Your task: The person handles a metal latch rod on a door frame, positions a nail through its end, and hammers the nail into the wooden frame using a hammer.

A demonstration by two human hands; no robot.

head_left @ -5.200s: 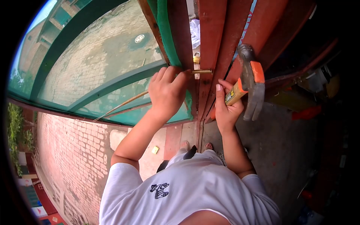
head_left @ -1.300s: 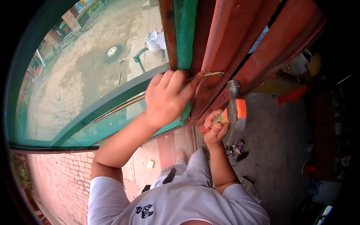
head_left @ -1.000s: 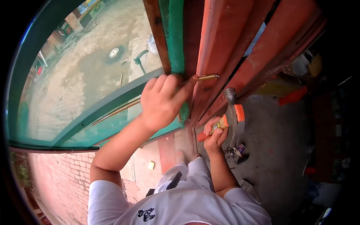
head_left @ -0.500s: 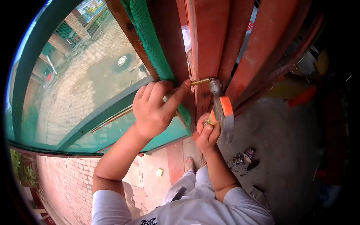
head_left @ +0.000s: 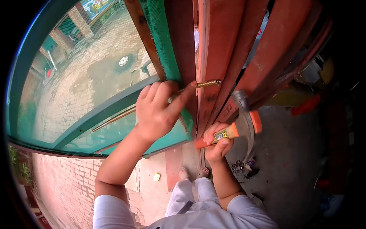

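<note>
My left hand (head_left: 156, 110) is closed at the edge of the green screen door (head_left: 110, 105), its thumb pressed along a brass-coloured spring (head_left: 207, 83). The spring sticks out to the right across the red wooden frame (head_left: 219, 45), with a small metal tip at its free end. How the curled fingers hold it is hidden behind the hand. In my right hand (head_left: 218, 145) is a claw hammer (head_left: 225, 132), gripped by its orange handle. The hammer's metal head stands apart from the spring, below and to the right of its tip.
Green mesh (head_left: 169, 61) runs along the wooden door edge. Through the screen a brick yard shows. On the paving below lies a small yellow box (head_left: 157, 177). Dark debris (head_left: 240, 168) lies on the grey floor at the right. My bare feet stand near the threshold.
The hammer head has moved away from the spring's tip, down and to the right, as my right hand swung back. My left hand has stayed almost in place.
</note>
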